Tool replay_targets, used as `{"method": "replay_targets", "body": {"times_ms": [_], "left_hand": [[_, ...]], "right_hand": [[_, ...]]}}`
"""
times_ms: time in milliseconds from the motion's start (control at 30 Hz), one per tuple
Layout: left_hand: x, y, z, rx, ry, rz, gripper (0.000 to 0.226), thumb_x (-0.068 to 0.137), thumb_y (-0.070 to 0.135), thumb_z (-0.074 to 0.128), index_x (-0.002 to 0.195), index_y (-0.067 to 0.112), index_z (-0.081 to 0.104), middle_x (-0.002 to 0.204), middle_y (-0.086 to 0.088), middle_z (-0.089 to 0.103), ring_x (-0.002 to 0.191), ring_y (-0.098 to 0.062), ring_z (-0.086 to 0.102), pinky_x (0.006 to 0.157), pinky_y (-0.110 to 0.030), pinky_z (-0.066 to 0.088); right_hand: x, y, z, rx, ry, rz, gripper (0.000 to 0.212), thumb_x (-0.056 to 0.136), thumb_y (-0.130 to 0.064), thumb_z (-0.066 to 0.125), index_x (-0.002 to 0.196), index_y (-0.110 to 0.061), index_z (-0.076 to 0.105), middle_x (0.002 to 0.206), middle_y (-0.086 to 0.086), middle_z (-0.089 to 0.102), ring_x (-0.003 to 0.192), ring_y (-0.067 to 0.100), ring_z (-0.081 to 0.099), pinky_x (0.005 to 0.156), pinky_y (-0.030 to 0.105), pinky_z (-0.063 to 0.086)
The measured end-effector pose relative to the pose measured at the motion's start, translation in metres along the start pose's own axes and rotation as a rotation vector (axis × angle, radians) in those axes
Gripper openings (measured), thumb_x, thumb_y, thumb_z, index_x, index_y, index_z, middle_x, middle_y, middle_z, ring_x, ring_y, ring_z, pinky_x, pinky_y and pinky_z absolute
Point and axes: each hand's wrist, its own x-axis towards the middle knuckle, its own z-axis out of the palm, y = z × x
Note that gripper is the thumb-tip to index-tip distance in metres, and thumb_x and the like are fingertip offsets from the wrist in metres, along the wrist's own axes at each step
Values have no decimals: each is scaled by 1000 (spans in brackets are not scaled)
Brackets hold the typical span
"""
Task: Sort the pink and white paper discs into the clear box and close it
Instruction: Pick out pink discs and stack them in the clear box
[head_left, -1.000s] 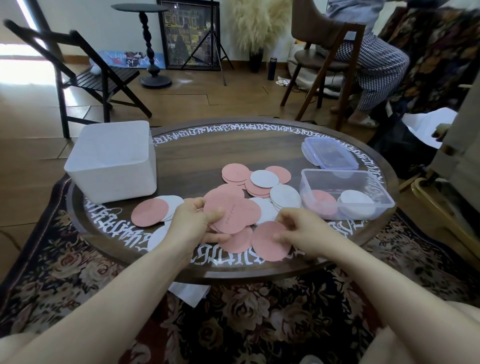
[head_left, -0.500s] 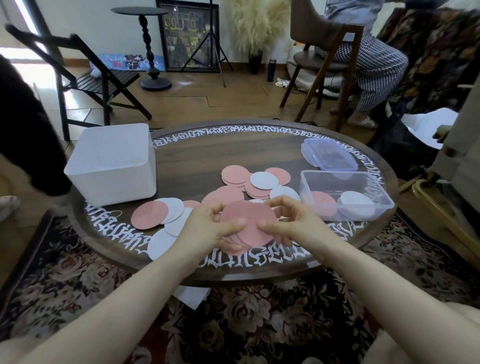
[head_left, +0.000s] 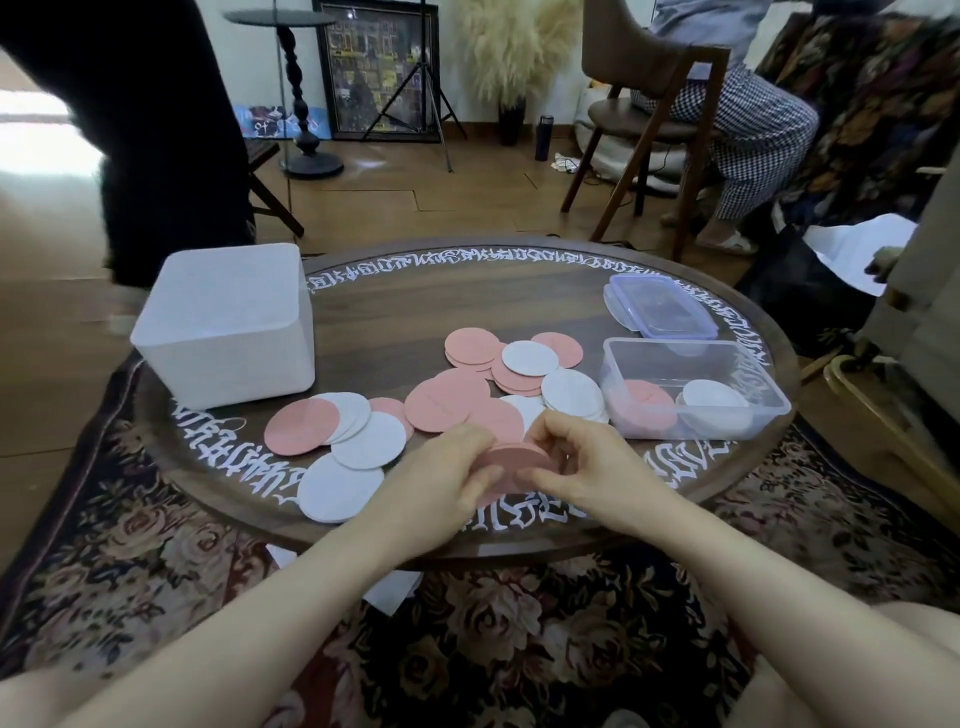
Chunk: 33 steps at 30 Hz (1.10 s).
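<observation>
My left hand (head_left: 441, 475) and my right hand (head_left: 587, 467) both pinch a small stack of pink discs (head_left: 511, 460), fingers curled tight on its two sides, just above the near edge of the round wooden table (head_left: 395, 322). More flat, round paper discs (head_left: 524, 364), pink and white, lie in a loose pile on the table, some on top of others. The clear box (head_left: 691, 387) sits open at my right with one pink stack and one white stack inside, and its see-through lid (head_left: 660, 306) lies just behind it
</observation>
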Motion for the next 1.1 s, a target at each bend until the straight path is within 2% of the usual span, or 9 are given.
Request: {"method": "replay_targets", "body": {"times_ms": [233, 333, 467, 533, 700, 800, 900, 967, 1100], "left_hand": [[-1, 1, 5, 12, -18, -19, 20, 95, 26, 50, 79, 23, 37, 77, 8, 41, 74, -14, 39, 63, -29, 27], [-1, 4, 5, -5, 32, -19, 26, 94, 23, 52, 74, 24, 36, 69, 8, 40, 71, -16, 39, 61, -30, 25], [1, 6, -3, -423, 141, -187, 21, 90, 17, 60, 71, 27, 56, 53, 6, 53, 55, -13, 50, 58, -30, 39], [1, 10, -7, -648, 134, -235, 18, 90, 13, 60, 76, 23, 62, 50, -2, 55, 45, -12, 47, 54, -29, 37], [1, 15, -10, -888, 89, -225, 3, 88, 17, 64, 89, 17, 67, 62, -10, 60, 51, -18, 48, 52, -25, 39], [0, 9, -16, -696, 63, -177, 35, 81, 30, 69, 114, 28, 59, 93, 3, 67, 84, -9, 61, 74, -20, 45], [-4, -5, -28, 90, -21, -94, 55, 82, 35, 67, 132, 34, 44, 122, 12, 54, 115, -8, 48, 92, -25, 38], [-5, -17, -32, 410, -106, -44, 60, 78, 43, 66, 134, 34, 44, 128, 11, 48, 120, -12, 41, 95, -28, 35], [-6, -29, -31, 382, -213, -70, 68, 69, 50, 63, 133, 34, 48, 129, 12, 48, 122, -11, 39, 97, -28, 33]], "right_hand": [[-2, -1, -2, -31, -45, 4, 16, 78, -9, 71, 81, -17, 57, 71, -1, 57, 60, 3, 44, 57, 20, 37], [-1, -1, -8, 12, -33, 45, 17, 78, -9, 71, 81, -18, 57, 65, -12, 55, 57, 4, 47, 55, 21, 39], [2, -11, -18, 354, 25, 127, 14, 82, -4, 70, 84, -9, 57, 62, -3, 61, 51, 15, 54, 43, 22, 43], [1, -17, -19, 504, 31, 150, 11, 83, -2, 67, 86, -5, 57, 64, 3, 63, 48, 15, 55, 41, 19, 41], [2, -25, -22, 545, 51, 171, 13, 83, -1, 66, 86, -7, 56, 63, 3, 61, 45, 14, 51, 40, 17, 36], [8, -23, -50, 495, 201, 213, 16, 82, -1, 68, 85, -13, 57, 67, 6, 59, 41, 10, 45, 39, 16, 33], [11, -10, -91, 374, 403, 276, 18, 82, -5, 70, 88, -17, 58, 69, 7, 60, 43, 9, 42, 39, 15, 31], [10, 3, -114, 209, 517, 298, 20, 81, -9, 72, 92, -18, 57, 67, 8, 59, 44, 9, 44, 41, 16, 35], [8, 30, -134, -124, 619, 348, 25, 78, -17, 75, 95, -19, 57, 76, 14, 66, 64, 20, 54, 67, 35, 46]]}}
